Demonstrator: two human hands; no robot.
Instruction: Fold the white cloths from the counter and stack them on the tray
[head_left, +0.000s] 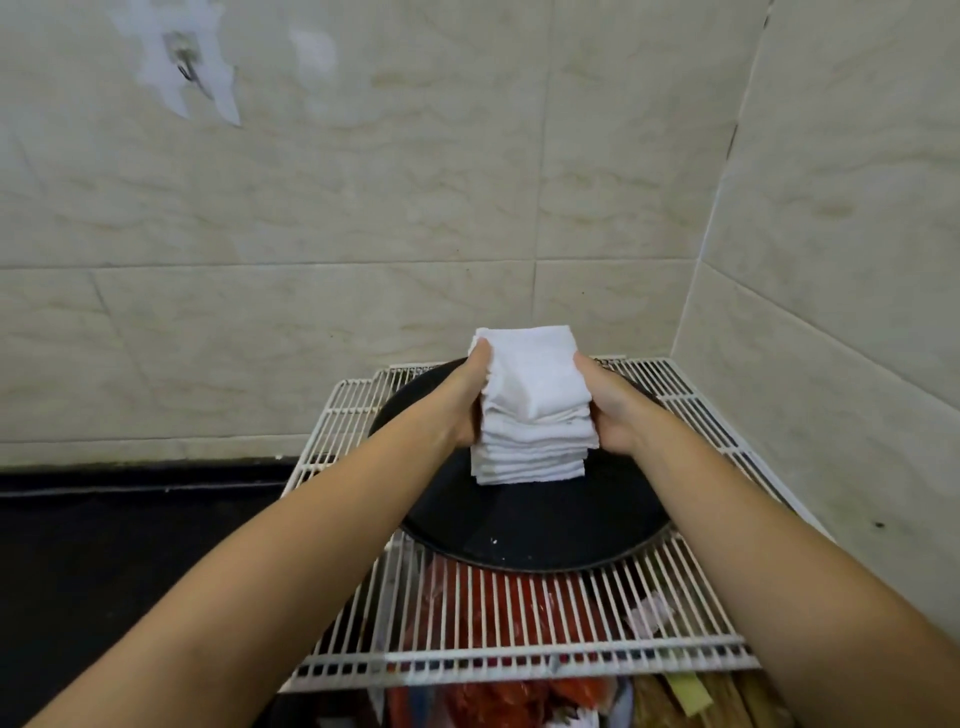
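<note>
Both hands clamp a stack of folded white cloths: the left hand (470, 400) grips its left side with the thumb on the top cloth, and the right hand (605, 405) cups its right side. The stack (532, 415) stands on the black round tray (545, 530), which sits on a white wire rack (519, 623) in the tiled corner. Stacking looks to be the step in hand; next the hands should square the ragged edges, then let go gently so the tall pile stays upright.

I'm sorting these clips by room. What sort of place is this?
Probably a kitchen corner: tiled walls, a dark counter, and a white wire rack bearing a round black tray of folded white cloths.
</note>
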